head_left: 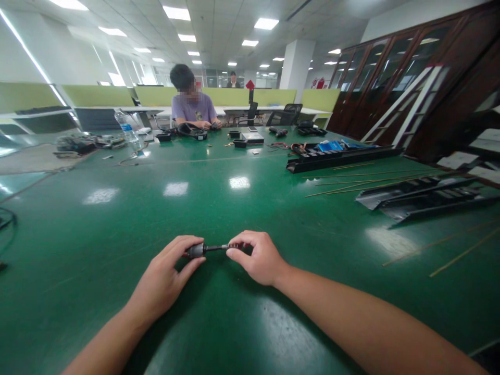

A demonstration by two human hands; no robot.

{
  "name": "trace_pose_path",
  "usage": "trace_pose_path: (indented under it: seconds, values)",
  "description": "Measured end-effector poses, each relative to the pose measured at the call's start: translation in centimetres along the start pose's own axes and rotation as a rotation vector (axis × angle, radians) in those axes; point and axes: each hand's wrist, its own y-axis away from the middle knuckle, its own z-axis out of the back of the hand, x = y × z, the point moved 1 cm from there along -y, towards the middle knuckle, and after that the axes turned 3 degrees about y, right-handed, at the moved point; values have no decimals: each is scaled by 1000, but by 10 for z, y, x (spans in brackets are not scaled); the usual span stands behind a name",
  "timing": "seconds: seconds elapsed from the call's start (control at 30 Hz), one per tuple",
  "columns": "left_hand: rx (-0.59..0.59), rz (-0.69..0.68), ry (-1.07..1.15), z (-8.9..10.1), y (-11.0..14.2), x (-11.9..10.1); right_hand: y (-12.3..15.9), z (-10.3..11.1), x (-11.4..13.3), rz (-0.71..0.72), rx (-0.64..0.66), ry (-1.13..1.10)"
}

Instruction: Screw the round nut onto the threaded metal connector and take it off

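Above the green table (211, 302) I hold a small dark part level between my hands: a thick grey-black cylinder with a thin rod (215, 248) coming out of it. My left hand (166, 271) grips the cylinder (196, 250) between thumb and fingers at the left end. On the right, the thumb and fingers of my right hand (260, 258) pinch the rod's far end, where a ridged, coil-like piece (233, 246) partly shows. The fingers hide the rest of that end, and I cannot tell the part's exact kind.
Across the table sits a person in a purple shirt (193, 107), handling a small dark item. Black metal channels (344, 156) and thin rods (351, 185) lie to the right. A plastic bottle (130, 133) stands at far left; small black boxes (240, 143) sit at the back.
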Motion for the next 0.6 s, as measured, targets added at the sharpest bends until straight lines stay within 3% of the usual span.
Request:
trace_pose_path:
  seconds: [0.3, 0.47, 0.6]
  values:
    - [-70, 53, -29, 4, 0, 7, 0, -1, -3, -29, -22, -69]
    - [-175, 317, 15, 11, -6, 8, -3, -4, -14, -138, 7, -255]
    - [-236, 534, 420, 29, -2, 16, -5, -6, -19, -145, 21, -288]
